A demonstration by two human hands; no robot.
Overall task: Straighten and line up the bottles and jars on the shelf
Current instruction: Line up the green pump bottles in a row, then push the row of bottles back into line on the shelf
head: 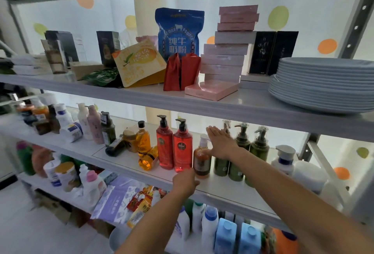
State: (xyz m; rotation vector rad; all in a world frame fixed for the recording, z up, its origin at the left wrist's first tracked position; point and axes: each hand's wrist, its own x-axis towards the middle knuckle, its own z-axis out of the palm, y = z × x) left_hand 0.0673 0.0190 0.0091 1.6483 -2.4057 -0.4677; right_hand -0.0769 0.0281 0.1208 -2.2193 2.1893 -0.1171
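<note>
On the middle shelf [222,190] stand two red pump bottles [173,146], a small brown pump bottle [202,159] and three dark green pump bottles [242,152] in a rough row. My right hand [219,142] is flat with straight fingers, edge-on between the brown bottle and the green ones, touching the brown bottle's shoulder. My left hand [185,181] rests at the shelf's front edge, its fingers reaching the bases of the right red bottle and the brown one. An amber bottle [143,139] stands left of the red ones; another amber bottle [147,159] lies tipped over.
Further left on the same shelf are a black bottle [115,147] lying down, a honey jar [129,137], pink and white bottles and a toppled white jar [71,131]. White pump bottles [284,157] stand at the right. Stacked plates [323,83] and boxes fill the shelf above.
</note>
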